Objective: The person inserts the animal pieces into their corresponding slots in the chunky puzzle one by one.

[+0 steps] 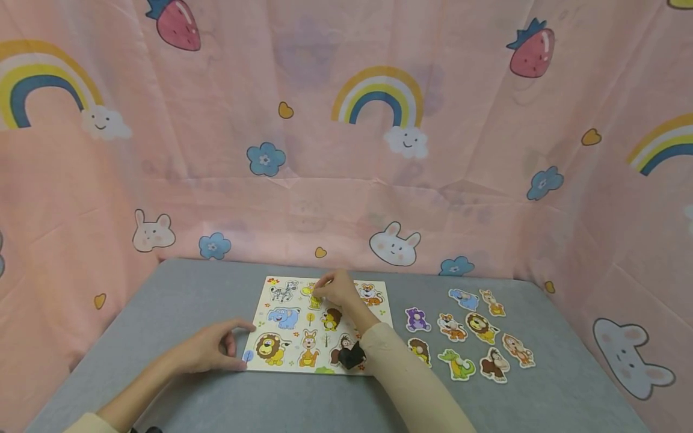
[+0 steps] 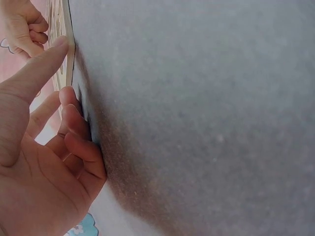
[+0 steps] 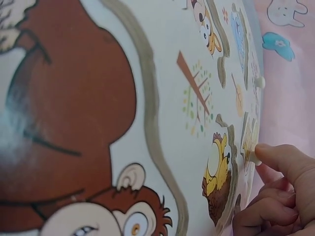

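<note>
A white wooden puzzle board (image 1: 292,364) printed with cartoon animals lies on the grey table. My right hand (image 1: 342,290) reaches over its far half and pinches the small white knob (image 3: 255,156) of the yellow giraffe piece (image 1: 314,300). The piece is at the giraffe's place, partly covered by the fingers; whether it lies flush cannot be told. My left hand (image 1: 208,347) stands at the board's left side. Its thumb and index fingertips touch the edge near the front left corner, and the other fingers are loosely bent. A zebra (image 1: 284,292) is beside the giraffe.
Several loose animal pieces lie right of the board, among them a purple one (image 1: 417,320), a lion (image 1: 480,328), a crocodile (image 1: 457,364) and a blue elephant (image 1: 464,298). My right forearm hides part of the hedgehog piece (image 1: 420,350). A pink printed curtain (image 1: 325,198) surrounds the table.
</note>
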Available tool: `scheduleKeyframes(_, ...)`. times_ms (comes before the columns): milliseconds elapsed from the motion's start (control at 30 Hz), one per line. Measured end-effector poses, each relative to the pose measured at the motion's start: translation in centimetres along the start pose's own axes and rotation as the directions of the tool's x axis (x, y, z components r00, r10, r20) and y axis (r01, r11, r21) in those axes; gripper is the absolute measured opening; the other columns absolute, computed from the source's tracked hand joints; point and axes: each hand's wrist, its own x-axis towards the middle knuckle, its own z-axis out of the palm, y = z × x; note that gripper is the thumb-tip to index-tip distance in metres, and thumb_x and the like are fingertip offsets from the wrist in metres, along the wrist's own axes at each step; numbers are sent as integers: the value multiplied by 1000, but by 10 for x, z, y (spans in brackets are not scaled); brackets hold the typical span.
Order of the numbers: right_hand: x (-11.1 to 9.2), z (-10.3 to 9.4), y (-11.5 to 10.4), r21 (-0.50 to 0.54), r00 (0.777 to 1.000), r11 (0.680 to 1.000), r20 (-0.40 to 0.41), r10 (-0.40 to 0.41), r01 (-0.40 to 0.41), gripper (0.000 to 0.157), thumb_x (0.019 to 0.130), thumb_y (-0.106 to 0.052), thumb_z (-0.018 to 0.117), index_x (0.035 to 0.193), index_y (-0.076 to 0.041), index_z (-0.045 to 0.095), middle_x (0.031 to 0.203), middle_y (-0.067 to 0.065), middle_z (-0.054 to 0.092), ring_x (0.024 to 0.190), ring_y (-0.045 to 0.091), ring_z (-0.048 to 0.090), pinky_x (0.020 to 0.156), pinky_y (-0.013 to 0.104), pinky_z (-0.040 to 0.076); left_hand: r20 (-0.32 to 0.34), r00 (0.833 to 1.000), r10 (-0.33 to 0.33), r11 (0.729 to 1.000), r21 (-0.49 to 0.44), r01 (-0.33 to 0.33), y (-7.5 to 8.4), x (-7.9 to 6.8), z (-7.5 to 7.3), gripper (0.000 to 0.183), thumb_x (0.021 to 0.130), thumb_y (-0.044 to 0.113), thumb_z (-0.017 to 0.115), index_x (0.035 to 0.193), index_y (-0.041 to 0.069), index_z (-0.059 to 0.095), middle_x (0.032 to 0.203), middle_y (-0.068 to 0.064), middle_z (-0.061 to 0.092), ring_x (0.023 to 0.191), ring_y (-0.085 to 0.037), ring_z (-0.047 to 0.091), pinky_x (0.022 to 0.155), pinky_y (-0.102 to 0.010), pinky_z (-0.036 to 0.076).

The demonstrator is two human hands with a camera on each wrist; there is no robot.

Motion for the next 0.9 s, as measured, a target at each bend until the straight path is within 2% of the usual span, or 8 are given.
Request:
scheduleKeyframes(233, 1, 0, 0, -43, 1000, 999, 2, -23, 24, 8, 80, 3, 80, 79, 2, 73, 66, 3, 51, 47, 12, 34, 43, 26, 30, 0, 1000, -14, 1000, 3, 14, 0, 1, 0, 68, 75, 17, 92, 133, 5, 59, 77, -1, 56, 67, -15, 50, 60, -27, 40)
scheduleKeyframes(400, 0, 1, -1, -8, 1000, 1000, 7, 18, -18, 7, 82, 3, 80, 81, 4, 73, 61, 2, 49, 44, 10, 31, 42, 26, 29, 1, 1000, 9, 1000, -8, -9, -1, 0, 1, 67, 76, 16, 91, 133, 4, 59, 77, -1, 56, 67, -14, 50, 60, -27, 40)
scheduleKeyframes(533, 0, 2, 0, 2, 999, 999, -5, 36, -36, 7, 81, 2, 80, 83, 2, 73, 68, 2, 54, 44, 10, 30, 41, 26, 29, 3, 1000, 24, 1000, -10, -24, -1, 0, 1, 67, 76, 16, 91, 133, 3, 59, 77, -1, 56, 67, -13, 50, 61, -27, 40)
scheduleKeyframes(700, 1, 2, 0, -2, 999, 999, -10, 49, -49, 6, 83, -1, 81, 84, 0, 75, 60, 1, 50, 42, 10, 28, 40, 26, 28, 1, 1000, 16, 1000, -8, -16, -1, 0, 1, 67, 76, 16, 91, 133, 4, 58, 77, -1, 56, 67, -14, 50, 61, -27, 41)
scheduleKeyframes(900, 2, 2, -2, -26, 998, 998, -17, 53, -53, 7, 83, -2, 81, 83, -1, 75, 67, 2, 54, 44, 10, 31, 42, 26, 30, -3, 1000, -1, 1000, -18, 1, 0, 0, 1, 67, 75, 16, 91, 133, 4, 59, 78, -2, 56, 67, -15, 50, 60, -27, 40)
